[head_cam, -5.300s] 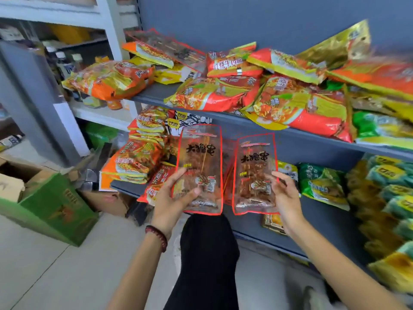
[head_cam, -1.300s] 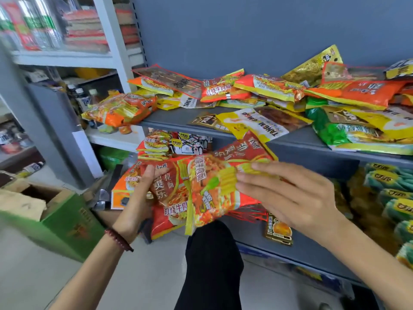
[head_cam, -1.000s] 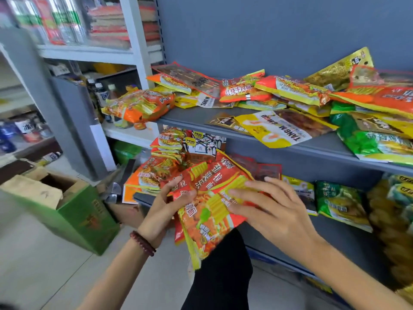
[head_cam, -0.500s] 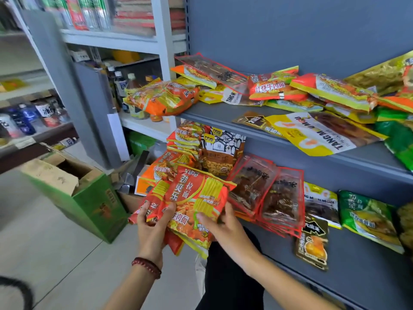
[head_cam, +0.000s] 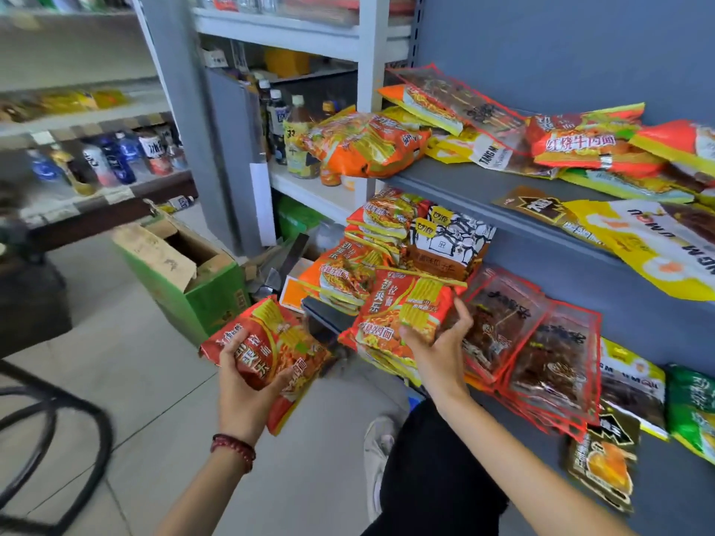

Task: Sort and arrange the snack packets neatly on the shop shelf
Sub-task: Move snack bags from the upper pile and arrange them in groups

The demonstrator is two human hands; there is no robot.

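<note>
I see the left hand [head_cam: 242, 396] held out over the floor, away from the shelf. Its fingers [head_cam: 229, 352] are curled round a red and orange noodle packet [head_cam: 271, 342], with the thumb on the front face. A second packet seems to hang under it in the same grip, but the edge is blurred and I cannot be sure. A bead bracelet [head_cam: 234, 448] sits on this wrist.

The right hand [head_cam: 439, 352] is further in, at the front of the lower shelf [head_cam: 677, 497]. Its fingers [head_cam: 416, 340] are clamped on another noodle packet of the same kind [head_cam: 402, 307], which lies on top of a small pile of like packets. Just right of these fingers stand clear packets with red borders [head_cam: 541, 353], leaning back. Above and left of the fingers there is a taller stack of noodle packets [head_cam: 348, 272], and beside it a black and white packet [head_cam: 449, 241] stands upright. High above both hands, the upper shelf [head_cam: 445, 179] carries mixed packets in disorder. Left of the left fingers and further away, an open green carton [head_cam: 209, 299] stands on the floor.
</note>
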